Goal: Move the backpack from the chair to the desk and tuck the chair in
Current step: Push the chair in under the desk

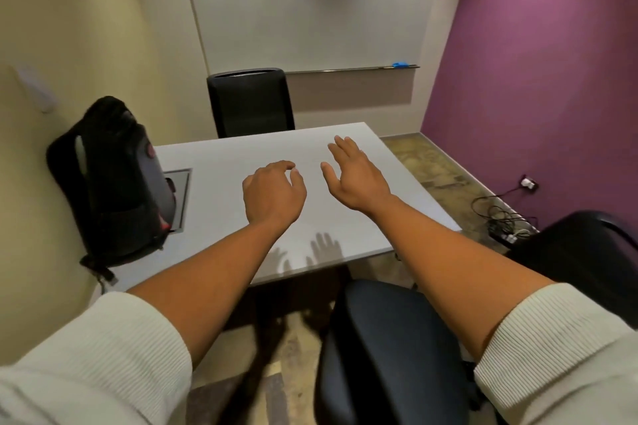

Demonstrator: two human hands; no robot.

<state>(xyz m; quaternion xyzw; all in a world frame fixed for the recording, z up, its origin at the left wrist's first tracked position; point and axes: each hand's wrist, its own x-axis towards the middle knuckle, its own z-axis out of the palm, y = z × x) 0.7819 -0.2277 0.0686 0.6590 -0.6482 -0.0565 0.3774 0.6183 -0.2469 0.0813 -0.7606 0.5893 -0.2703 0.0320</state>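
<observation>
One backpack [114, 183], black, upright on the desk [345, 162] against the wall: looks soft, bulky; best gripped by its top. My left hand [272, 193], loosely curled, and right hand [355, 176], spread, hold nothing. Chair [390, 348] untucked.

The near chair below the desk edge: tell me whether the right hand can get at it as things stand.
Probably yes. The right hand hovers open and empty above the desk, and the near chair sits uncovered right under that forearm, with nothing between them.
</observation>
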